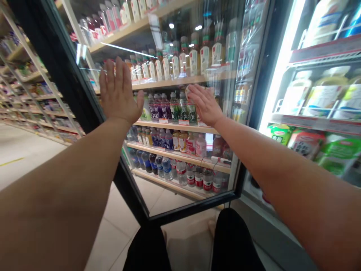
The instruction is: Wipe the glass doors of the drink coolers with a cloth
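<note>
One left hand [118, 92], its grip spread with the thumb apart, lies flat against the open, black-framed glass cooler door [194, 206]. The right hand [205, 105] covers a pale cloth [187, 90] on the same door; whether its grip pinches the cloth, I cannot tell. Bottled drinks [205, 58] line shelves [172, 154] seen through the door.

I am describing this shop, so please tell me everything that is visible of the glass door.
The door is a clear pane, seemingly glass, in a black frame. It stands open beside the lit fridge, top edge out of view. Lights reflect in it; bottles show through. The left hand appears spread against it; the right hand presses something pale there.
</note>
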